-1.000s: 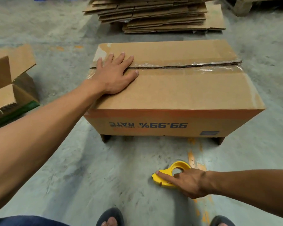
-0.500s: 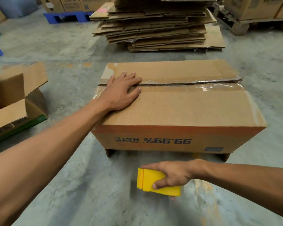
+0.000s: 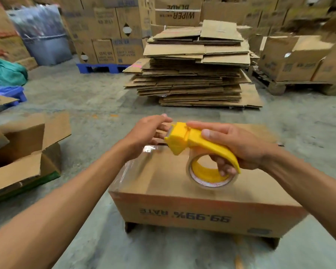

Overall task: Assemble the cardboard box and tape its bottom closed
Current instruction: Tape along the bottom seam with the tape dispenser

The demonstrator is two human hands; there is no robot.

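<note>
The cardboard box [image 3: 182,206] stands upside down on the floor in front of me, its print "99.99% RATE" inverted on the near side. Clear tape runs along the seam of its upper face. My right hand [image 3: 239,146] grips a yellow tape dispenser [image 3: 194,142] with a roll of clear tape, held just above the box top. My left hand [image 3: 145,133] hovers at the dispenser's front end, fingers spread near the tape edge; whether they pinch the tape is unclear because of blur.
An open cardboard box [image 3: 25,152] sits on the floor at the left. A tall stack of flattened cartons [image 3: 194,74] lies straight ahead. Pallets with packed boxes [image 3: 291,61] line the back and right. A green cloth [image 3: 6,71] lies far left.
My right hand lifted the yellow dispenser from the floor up over the box top. My left hand left the box surface and rose to the dispenser's front. My view tilted upward.
</note>
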